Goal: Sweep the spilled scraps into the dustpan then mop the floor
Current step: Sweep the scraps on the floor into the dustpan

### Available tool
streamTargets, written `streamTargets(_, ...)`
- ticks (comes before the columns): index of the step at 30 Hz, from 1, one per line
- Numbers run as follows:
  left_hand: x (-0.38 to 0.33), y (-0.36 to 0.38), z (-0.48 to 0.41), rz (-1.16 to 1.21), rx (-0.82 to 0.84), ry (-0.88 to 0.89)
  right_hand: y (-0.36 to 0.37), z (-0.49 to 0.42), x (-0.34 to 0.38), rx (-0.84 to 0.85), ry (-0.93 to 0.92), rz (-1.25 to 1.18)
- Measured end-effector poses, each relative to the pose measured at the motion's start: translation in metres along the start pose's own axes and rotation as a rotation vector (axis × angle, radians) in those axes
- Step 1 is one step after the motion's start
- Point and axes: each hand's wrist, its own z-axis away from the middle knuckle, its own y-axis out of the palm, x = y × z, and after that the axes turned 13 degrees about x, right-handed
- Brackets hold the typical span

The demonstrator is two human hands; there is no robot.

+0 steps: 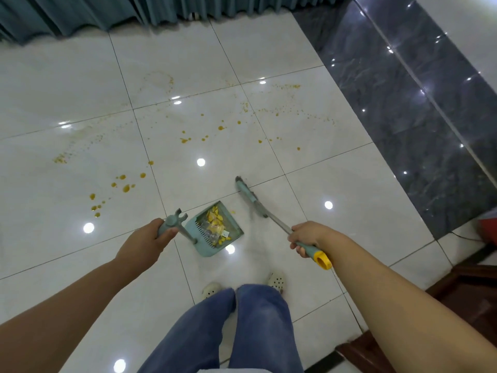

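L hand [150,238], lower-left of centre: fingers and thumb curled tight round the top of the teal plastic long-handled dustpan [208,250], just under its forked clip end [177,213]. The pan sits on the floor at frame centre, just below the middle, w/ its mouth facing toward the top of the frame. The handle tilts toward the left hand.

R hand [306,238], right of centre: fist closed round the teal grip of the broom [275,219], which has a metal shaft, a teal head w/ grey bristles and a yellow end cap [322,259]. The cap sticks out past the hand toward lower right. Broom head [246,191] is just up-right of the pan mouth, close but not touching it. Its bristles look blurred, so can't tell if they touch the floor.

Yellow scraps [215,216] plus some pale bits lie piled inside the pan, by its comb teeth. One small yellow crumb [232,211] lies on the tile right beside the pan's upper-right edge.

Glossy white tiled floor [349,184] w/ ceiling-light reflections. Orange-yellow drips and splatter [126,187] are spread over it: a cluster at mid-left, more dots across the centre [220,127], and faint speckled smears toward upper left and upper right.

Top edge: teal pleated curtain [80,14]. Right side: a dark grey marble band [403,117] runs diagonally. Bottom centre: blue jeans [242,332] and white perforated clogs [277,279]. Lower right corner: dark wood furniture [470,292], only partly in view.
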Motion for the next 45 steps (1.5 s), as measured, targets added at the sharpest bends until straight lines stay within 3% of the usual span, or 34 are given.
streamTargets(12,0.031,-0.015,0.011,0.01,-0.004,-0.021,0.054,-0.001,-0.011,0.143,0.04,0.022)
streamTargets(20,0.021,-0.005,0.019,0.019,0.048,-0.096,0.046,0.015,-0.02,0.065,-0.027,0.061)
streamTargets(25,0.029,-0.009,0.037,-0.012,-0.068,-0.169,0.031,0.006,-0.011,0.05,-0.012,0.081)
streamTargets(33,0.084,-0.02,0.077,0.031,-0.116,-0.225,0.034,0.005,-0.005,-0.004,0.036,0.072)
streamTargets(39,0.143,-0.054,0.098,-0.11,-0.064,-0.179,0.078,0.0,-0.016,-0.026,0.114,0.108)
streamTargets(45,0.211,-0.108,0.106,-0.2,0.022,-0.095,0.181,-0.006,-0.044,-0.037,0.175,0.027)
